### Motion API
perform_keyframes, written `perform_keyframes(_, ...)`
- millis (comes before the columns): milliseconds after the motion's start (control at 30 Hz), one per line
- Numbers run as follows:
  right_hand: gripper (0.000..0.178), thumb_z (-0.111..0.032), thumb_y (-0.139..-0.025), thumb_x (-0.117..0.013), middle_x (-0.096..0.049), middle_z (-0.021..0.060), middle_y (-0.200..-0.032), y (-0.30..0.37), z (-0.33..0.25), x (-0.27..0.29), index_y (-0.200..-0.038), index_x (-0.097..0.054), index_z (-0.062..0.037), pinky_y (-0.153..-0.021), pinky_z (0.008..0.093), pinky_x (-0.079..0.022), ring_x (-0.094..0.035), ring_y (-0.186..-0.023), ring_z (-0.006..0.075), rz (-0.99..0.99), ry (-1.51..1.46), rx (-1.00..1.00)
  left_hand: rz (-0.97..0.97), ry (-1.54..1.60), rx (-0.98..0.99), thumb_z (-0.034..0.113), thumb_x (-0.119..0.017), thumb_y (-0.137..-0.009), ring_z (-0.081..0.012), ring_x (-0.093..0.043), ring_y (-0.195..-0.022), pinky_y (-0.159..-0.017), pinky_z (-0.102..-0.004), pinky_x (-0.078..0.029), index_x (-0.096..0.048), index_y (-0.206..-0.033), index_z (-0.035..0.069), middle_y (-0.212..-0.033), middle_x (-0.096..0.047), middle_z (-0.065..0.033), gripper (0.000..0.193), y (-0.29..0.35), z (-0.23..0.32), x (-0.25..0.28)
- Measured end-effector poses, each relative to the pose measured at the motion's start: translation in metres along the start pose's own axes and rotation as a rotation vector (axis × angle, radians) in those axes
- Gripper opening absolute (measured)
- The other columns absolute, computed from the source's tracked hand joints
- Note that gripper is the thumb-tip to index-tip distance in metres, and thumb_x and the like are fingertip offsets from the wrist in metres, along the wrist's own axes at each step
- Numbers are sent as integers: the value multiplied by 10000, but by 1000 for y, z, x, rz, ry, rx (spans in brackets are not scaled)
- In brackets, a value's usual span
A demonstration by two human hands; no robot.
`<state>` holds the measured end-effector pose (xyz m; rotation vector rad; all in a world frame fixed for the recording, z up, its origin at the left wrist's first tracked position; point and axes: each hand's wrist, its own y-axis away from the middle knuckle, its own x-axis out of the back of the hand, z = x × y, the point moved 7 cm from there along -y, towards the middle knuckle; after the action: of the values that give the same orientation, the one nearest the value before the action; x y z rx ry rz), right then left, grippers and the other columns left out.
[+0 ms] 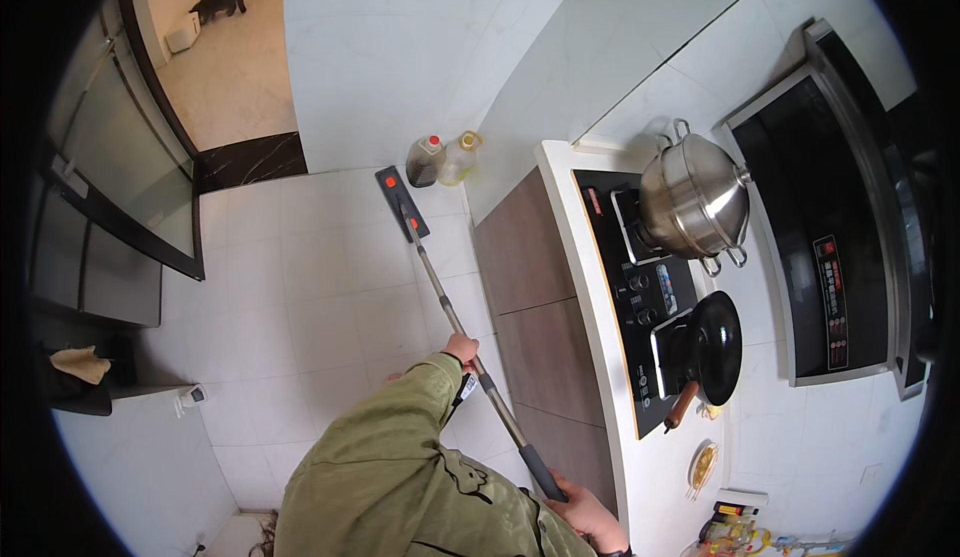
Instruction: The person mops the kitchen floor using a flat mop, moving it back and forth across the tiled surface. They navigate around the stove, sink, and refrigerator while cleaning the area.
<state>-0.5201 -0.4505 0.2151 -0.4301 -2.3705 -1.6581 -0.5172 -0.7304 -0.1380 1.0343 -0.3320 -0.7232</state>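
Note:
A flat mop (pixel 447 307) with a long metal pole slants across the white tiled floor. Its dark grey head (pixel 402 203), with orange parts on top, rests on the floor close to the far wall. My left hand (pixel 462 348) is closed around the middle of the pole; its green sleeve comes up from below. Lower and further right, my right hand (pixel 588 515) grips the dark handle end of the same pole. Just right of the mop head stand a jug of dark liquid (pixel 425 163) and a jug of yellowish liquid (pixel 460 160), both on the floor.
A counter (pixel 590 307) with brown cabinets runs along the right. Its black gas stove (pixel 640 292) carries a steel steamer pot (pixel 692 197) and a wok (pixel 717 347). A glass door (pixel 120 147) stands at the left. Beyond the doorway is a dark cat (pixel 220 3).

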Motion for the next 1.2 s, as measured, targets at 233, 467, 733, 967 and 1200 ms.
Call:
perform_keyframes(233, 615, -238, -823, -629, -645, 239, -753, 54, 20, 26, -1403, -432, -181, -655, 427, -513, -656, -702, 364, 171, 572, 124, -218, 596, 99, 197, -451, -972, -270, -605, -728, -668, -476, -551, -426, -1056, 35, -839, -558, -112, 184, 35, -52, -38)
perform_keyframes(467, 615, -262, -834, -561, -682, 172, -887, 7, -24, -1, -1417, -371, -299, -716, 494, -537, -657, -806, 378, 218, 859, 172, -71, 863, 107, 159, -464, -967, -254, -514, -679, -639, -447, -521, -397, -1005, 33, -812, -441, -92, 148, 25, -48, -9)
perform_keyframes(733, 614, -221, -855, -517, -694, 147, -903, 10, -101, 23, -1432, -347, -344, -717, 448, -548, -681, -821, 325, 284, 1003, -37, -65, 921, 172, 31, -403, -894, -260, -482, -615, -580, -465, -475, -420, -941, 21, -797, -465, -137, 51, 21, 21, -2)
perform_keyframes(967, 653, -138, -855, -457, -686, 172, -865, -38, -150, -15, -1476, -284, -244, -683, 475, -541, -679, -777, 356, 226, 1035, 26, -135, 902, 90, 204, -456, -976, -207, -406, -508, -498, -425, -441, -433, -958, 33, -588, -394, -73, 174, -21, 57, 53)
perform_keyframes(1200, 616, -198, -852, -576, -667, 136, -783, -81, -136, -12, -1437, -381, -202, -568, 429, -511, -660, -667, 277, 203, 581, 332, -49, 810, 86, 186, -475, -967, -221, -432, -491, -478, -430, -437, -428, -914, 17, -590, -414, -85, 184, -49, 58, 72)
